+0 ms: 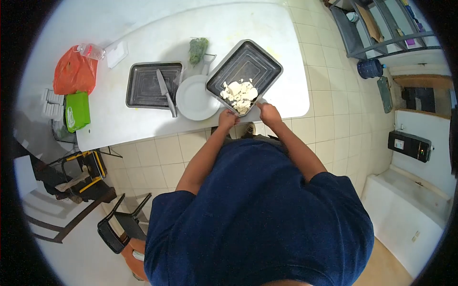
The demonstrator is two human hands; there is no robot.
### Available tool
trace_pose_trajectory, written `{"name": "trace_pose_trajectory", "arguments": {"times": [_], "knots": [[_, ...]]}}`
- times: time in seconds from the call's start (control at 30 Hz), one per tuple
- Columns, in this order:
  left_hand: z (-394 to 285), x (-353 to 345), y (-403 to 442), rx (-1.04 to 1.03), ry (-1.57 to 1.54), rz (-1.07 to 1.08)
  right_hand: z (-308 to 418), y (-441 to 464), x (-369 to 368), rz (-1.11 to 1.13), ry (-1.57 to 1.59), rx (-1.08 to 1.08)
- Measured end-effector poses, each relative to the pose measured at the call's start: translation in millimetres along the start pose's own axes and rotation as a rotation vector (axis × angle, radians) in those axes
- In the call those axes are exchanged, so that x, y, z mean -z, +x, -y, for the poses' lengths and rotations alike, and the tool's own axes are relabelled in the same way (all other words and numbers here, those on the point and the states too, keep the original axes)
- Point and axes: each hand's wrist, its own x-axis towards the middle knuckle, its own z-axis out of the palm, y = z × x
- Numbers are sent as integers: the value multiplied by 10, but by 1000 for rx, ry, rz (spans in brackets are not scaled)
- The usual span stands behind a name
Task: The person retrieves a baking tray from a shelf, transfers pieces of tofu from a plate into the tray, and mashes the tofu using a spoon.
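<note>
A dark metal baking tray [245,62] sits turned at an angle on the white table, its near corner towards me. Off-white broken chunks [240,94] are heaped in that corner; I cannot tell exactly what food they are. My left hand [228,119] is closed on the tray's rim, left of the corner. On the other side of the corner, my right hand [269,114] is closed at the rim, its fingers partly hidden. A white plate [196,97] lies just left of the tray.
A second dark tray [143,86] has a kitchen knife [166,91] across its right side. Beyond the plate are a bag of greens [198,50] and a white-handled utensil [208,63]. An orange bag [74,71], plastic bottle [91,51] and green pack [77,110] occupy the left end.
</note>
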Motion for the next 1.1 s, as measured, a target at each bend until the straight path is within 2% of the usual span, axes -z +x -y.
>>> {"name": "trace_pose_trajectory", "arguments": {"times": [0.23, 0.43, 0.63, 0.83, 1.1], "knots": [[95, 37, 73, -6, -37, 27, -3, 79, 108, -124, 8, 60], [29, 44, 3, 9, -5, 19, -7, 10, -18, -83, -23, 35], [52, 47, 16, -5, 12, 22, 0, 29, -56, 81, -19, -24], [43, 50, 9, -10, 47, 18, -51, 71, 79, -89, 90, 63], [1, 38, -26, -3, 59, 18, -37, 35, 100, -50, 6, -19]]}}
